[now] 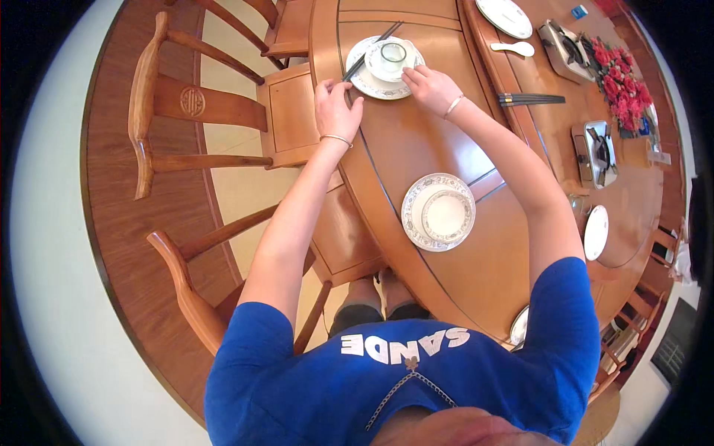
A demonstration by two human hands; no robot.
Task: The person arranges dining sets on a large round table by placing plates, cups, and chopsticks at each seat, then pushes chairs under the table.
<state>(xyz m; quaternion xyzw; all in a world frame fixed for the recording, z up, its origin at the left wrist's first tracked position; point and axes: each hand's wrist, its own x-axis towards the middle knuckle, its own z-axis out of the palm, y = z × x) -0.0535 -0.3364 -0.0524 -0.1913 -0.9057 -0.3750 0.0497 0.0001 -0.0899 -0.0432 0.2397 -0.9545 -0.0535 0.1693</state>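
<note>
Head view, upper centre: a bowl (377, 69) is apparently pinched by the right hand (433, 89). Beside chopsticks (354, 68), the left hand (337, 113) is held part-open.

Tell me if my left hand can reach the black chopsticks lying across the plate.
Likely yes: your left hand is close beside the near end of the black chopsticks, with nothing visible between them.

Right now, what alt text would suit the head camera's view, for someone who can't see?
The right hand touches a bowl with a glass in it, set on a plate; the left hand is by chopsticks lying across the plate's edge. Nearer on the table sits another bowl on a second plate; chairs stand at left.
</note>
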